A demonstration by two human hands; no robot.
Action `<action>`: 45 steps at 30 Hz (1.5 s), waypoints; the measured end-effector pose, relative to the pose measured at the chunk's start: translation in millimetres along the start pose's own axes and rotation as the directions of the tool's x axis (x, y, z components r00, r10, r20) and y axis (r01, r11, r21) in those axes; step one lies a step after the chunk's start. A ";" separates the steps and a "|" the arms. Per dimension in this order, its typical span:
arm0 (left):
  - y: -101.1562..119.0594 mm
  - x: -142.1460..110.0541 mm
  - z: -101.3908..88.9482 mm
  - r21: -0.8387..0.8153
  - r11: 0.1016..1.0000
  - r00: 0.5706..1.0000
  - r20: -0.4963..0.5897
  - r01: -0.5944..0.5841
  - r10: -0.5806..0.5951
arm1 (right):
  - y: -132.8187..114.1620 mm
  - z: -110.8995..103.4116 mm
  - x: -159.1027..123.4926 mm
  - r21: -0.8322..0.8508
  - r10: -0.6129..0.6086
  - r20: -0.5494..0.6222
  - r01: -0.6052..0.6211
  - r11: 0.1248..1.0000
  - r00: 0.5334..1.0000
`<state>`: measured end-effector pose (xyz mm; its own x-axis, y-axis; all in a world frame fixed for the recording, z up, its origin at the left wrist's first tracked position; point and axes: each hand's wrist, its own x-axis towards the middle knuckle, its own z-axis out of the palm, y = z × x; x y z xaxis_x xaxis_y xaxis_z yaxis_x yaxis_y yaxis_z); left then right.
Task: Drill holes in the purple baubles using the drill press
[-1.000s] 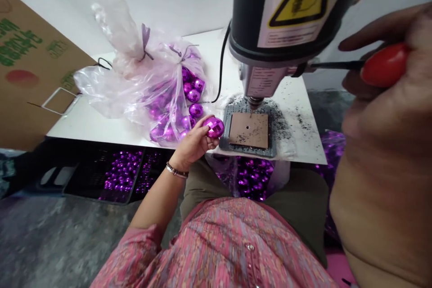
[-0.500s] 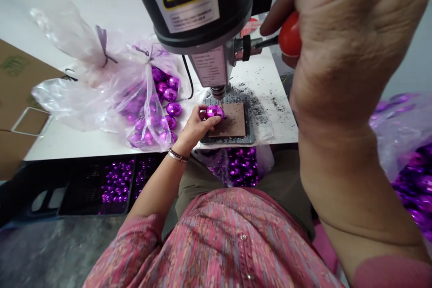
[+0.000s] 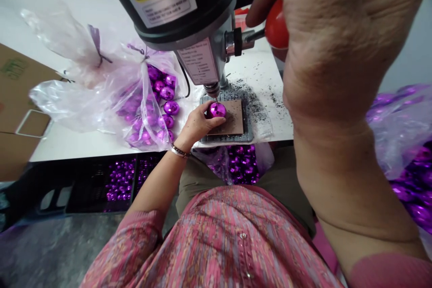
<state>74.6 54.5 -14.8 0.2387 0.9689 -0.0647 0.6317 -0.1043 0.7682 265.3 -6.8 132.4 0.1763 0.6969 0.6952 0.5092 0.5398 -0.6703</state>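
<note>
L hand (image 3: 197, 128) and R hand (image 3: 337, 45) are well apart. L hand is clamped round a purple mirrored bauble (image 3: 216, 110), holding it over a brown card pad (image 3: 232, 119) on a grey metal base plate (image 3: 248, 132). R hand is a fist round the red knob (image 3: 276, 24) of the feed lever on a bench drill press (image 3: 182, 4).

Head view: drill bit (image 3: 214, 96) sits right above the bauble; can't tell if touching. Black swarf (image 3: 253, 103) lies on the white table (image 3: 67, 148) by the plate. Left of that, a clear plastic bag (image 3: 67, 99) of purple baubles (image 3: 167, 93); a black crate (image 3: 101, 184) of more sits below the table edge.

Risk: slick round surface could skid under the bit if L grip slackens or R hand feeds too hard, so bauble cracks or bit reaches L fingers, v. close by.
</note>
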 end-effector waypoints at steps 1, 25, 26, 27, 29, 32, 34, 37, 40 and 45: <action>0.9 1.3 1.0 0.027 0.999 1.000 -0.003 -0.026 0.026 | 2.6 0.6 -1.4 0.036 -0.018 -0.010 0.019 0.999 1.000; -4.9 13.7 20.9 0.124 0.969 0.976 0.051 -0.215 0.210 | 1.0 -5.9 -14.3 0.056 0.148 0.032 -0.150 0.987 0.988; -5.5 13.6 22.7 0.120 0.971 0.978 0.043 -0.208 0.204 | 0.0 -1.9 -15.3 0.021 0.177 -0.019 -0.176 0.984 0.984; -6.4 13.7 24.5 0.112 0.973 0.979 0.033 -0.201 0.199 | 0.4 1.7 -17.6 -0.031 0.168 -0.067 -0.170 0.985 0.983; -8.7 14.1 28.0 0.094 0.977 0.981 0.006 -0.194 0.194 | 5.0 7.5 -25.9 -0.133 0.067 -0.128 -0.084 0.987 0.990; -12.8 15.5 31.5 0.065 0.977 0.979 -0.024 -0.201 0.203 | 15.3 11.5 -41.2 -0.144 -0.014 -0.159 -0.010 0.990 0.987; -15.0 16.3 32.7 0.049 0.977 0.977 -0.030 -0.210 0.211 | 20.1 12.5 -48.5 -0.153 -0.047 -0.161 0.022 0.988 0.986; -16.9 16.9 33.5 0.033 0.975 0.975 -0.035 -0.220 0.221 | 23.6 14.3 -52.8 -0.168 -0.088 -0.171 0.059 0.984 0.981; -18.3 16.9 34.5 0.017 0.973 0.972 -0.045 -0.230 0.230 | 27.9 17.4 -54.4 -0.152 -0.103 -0.179 0.076 0.985 0.979; -20.9 17.6 36.7 -0.007 0.973 0.971 -0.065 -0.230 0.229 | 38.4 22.5 -59.1 -0.118 -0.160 -0.234 0.136 0.984 0.959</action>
<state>92.7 65.5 -55.4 0.3290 0.9316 0.1547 0.5543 -0.3231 0.7670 255.5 -16.7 59.8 0.2843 0.4714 0.8348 0.6244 0.5697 -0.5344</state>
